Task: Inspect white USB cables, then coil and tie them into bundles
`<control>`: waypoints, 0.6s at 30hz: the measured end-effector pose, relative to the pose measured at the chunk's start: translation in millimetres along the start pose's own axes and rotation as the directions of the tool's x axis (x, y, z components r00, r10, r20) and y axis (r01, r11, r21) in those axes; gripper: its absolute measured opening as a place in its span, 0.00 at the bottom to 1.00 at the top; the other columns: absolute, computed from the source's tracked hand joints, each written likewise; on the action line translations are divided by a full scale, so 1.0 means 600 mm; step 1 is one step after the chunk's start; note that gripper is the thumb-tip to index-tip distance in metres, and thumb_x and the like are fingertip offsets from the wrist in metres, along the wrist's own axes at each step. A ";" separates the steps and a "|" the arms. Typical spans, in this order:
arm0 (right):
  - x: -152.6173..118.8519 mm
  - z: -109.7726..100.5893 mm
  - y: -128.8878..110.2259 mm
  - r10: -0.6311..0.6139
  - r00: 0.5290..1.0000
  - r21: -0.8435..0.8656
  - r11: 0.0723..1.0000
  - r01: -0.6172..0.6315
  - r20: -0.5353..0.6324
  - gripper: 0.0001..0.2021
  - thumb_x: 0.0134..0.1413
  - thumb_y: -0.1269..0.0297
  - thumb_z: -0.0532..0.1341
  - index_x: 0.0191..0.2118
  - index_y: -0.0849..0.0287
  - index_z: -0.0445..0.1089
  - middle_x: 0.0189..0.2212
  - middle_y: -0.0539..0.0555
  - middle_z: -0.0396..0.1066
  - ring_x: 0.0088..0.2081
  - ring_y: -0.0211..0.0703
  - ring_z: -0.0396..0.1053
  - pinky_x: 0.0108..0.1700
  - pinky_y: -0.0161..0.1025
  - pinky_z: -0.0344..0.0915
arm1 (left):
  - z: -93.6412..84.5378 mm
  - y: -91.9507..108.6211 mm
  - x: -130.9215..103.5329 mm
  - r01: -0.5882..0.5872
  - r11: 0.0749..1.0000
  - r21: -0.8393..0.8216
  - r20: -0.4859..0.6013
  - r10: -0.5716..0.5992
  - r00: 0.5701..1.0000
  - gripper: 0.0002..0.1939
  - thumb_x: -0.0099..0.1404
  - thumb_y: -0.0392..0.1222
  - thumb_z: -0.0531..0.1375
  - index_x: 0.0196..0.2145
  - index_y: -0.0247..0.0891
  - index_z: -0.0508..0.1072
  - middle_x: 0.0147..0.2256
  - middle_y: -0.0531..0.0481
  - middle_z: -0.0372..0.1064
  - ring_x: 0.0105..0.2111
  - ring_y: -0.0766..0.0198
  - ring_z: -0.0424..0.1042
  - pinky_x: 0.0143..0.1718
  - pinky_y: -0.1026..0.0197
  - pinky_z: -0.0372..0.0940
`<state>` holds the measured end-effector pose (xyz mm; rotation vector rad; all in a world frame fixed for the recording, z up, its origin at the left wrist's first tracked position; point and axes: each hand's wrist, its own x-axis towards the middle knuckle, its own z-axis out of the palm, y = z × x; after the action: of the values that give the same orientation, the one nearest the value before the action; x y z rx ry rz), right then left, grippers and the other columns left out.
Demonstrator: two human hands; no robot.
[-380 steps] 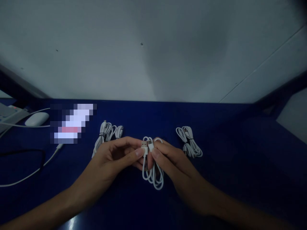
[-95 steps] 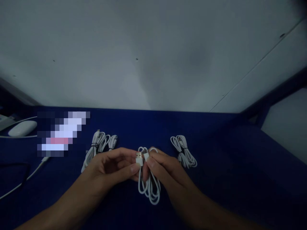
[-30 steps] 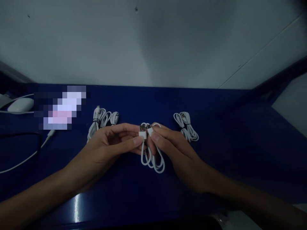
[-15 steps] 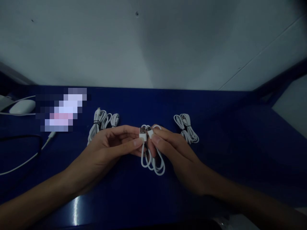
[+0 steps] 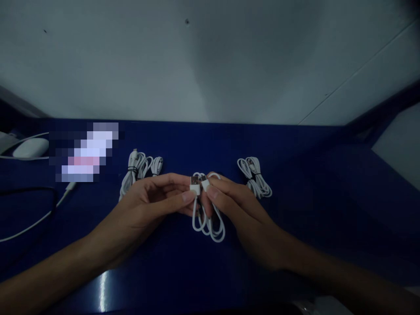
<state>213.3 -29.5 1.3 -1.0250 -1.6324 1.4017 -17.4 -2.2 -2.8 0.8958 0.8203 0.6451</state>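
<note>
A pale wall [image 5: 138, 61] fills the far part of the scene, and a dark blue table [image 5: 210, 144] runs out from its foot. Over the middle of the table the two hands almost meet: the left hand [image 5: 164, 197] pinches one end of a white cable [image 5: 218, 236] between thumb and fingers, its other fingers loosely curled, while the right hand [image 5: 243, 205] is closed on the other end. At far left a bright shape [image 5: 90, 153], blurred to squares, has a white cord [image 5: 29, 229] leading to it, with a white rounded case [image 5: 32, 148] beyond. White bundles lie past the hands — the left bundle [image 5: 131, 177] tied with a black band, a smaller bundle [image 5: 156, 166] just beside it, and the right bundle [image 5: 256, 175] beyond the right hand. The held cable's loops hang below the fingers, and its plugs stand side by side, metal tips upward: the left plug [image 5: 194, 189] is broader, the right plug [image 5: 205, 183] slightly tilted. Against half a second ago hardly anything has changed — the grip and the plugs match, so the cable seems to be simply held up, its ends together.
</note>
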 end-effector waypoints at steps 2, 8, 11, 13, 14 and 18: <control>0.000 0.000 0.000 0.002 1.000 -0.005 1.000 -0.002 0.002 0.21 0.84 0.61 0.51 0.34 0.54 0.69 0.36 0.49 0.68 0.42 0.43 0.67 0.47 0.44 0.65 | 0.000 0.000 0.000 0.004 1.000 0.003 -0.002 -0.004 1.000 0.12 0.76 0.40 0.70 0.55 0.44 0.86 0.48 0.44 0.88 0.46 0.58 0.87 0.54 0.60 0.77; -0.001 -0.001 0.001 0.006 1.000 -0.037 0.999 -0.006 -0.002 0.21 0.85 0.59 0.51 0.34 0.53 0.68 0.35 0.50 0.70 0.44 0.45 0.69 0.50 0.45 0.66 | 0.003 0.003 0.001 -0.003 1.000 0.014 -0.002 0.003 1.000 0.12 0.75 0.40 0.71 0.55 0.44 0.86 0.48 0.44 0.88 0.46 0.57 0.86 0.53 0.59 0.77; -0.001 0.001 0.001 0.007 1.000 -0.047 0.999 -0.007 -0.005 0.21 0.85 0.59 0.51 0.34 0.53 0.69 0.35 0.50 0.70 0.44 0.45 0.69 0.50 0.45 0.66 | 0.004 0.004 0.001 -0.001 1.000 0.011 -0.010 0.001 1.000 0.13 0.75 0.41 0.72 0.56 0.44 0.86 0.49 0.44 0.87 0.47 0.57 0.86 0.54 0.59 0.77; -0.001 0.001 0.000 0.000 1.000 -0.036 0.999 0.000 -0.003 0.21 0.85 0.60 0.51 0.34 0.53 0.68 0.35 0.49 0.70 0.43 0.45 0.68 0.50 0.45 0.65 | 0.004 0.004 0.000 -0.002 1.000 0.014 -0.007 0.002 1.000 0.14 0.75 0.40 0.71 0.57 0.44 0.86 0.49 0.44 0.87 0.47 0.57 0.86 0.54 0.59 0.77; -0.001 0.001 -0.001 -0.001 1.000 -0.027 1.000 0.001 -0.001 0.21 0.85 0.60 0.51 0.34 0.54 0.68 0.35 0.49 0.70 0.43 0.44 0.68 0.50 0.45 0.65 | 0.004 0.004 0.000 0.000 1.000 0.014 -0.003 0.000 1.000 0.14 0.76 0.39 0.70 0.57 0.44 0.85 0.49 0.44 0.87 0.47 0.57 0.86 0.54 0.59 0.77; 0.000 0.002 -0.002 0.015 1.000 -0.008 1.000 -0.015 0.000 0.20 0.84 0.61 0.51 0.35 0.54 0.69 0.35 0.49 0.69 0.42 0.44 0.66 0.47 0.45 0.64 | 0.006 0.006 -0.001 0.008 1.000 0.010 0.011 -0.008 1.000 0.13 0.77 0.36 0.68 0.56 0.43 0.86 0.49 0.45 0.87 0.47 0.58 0.86 0.54 0.61 0.76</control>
<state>212.3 -30.3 2.1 -1.0445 -1.6351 1.4062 -15.6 -2.5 1.8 0.9043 0.8173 0.6291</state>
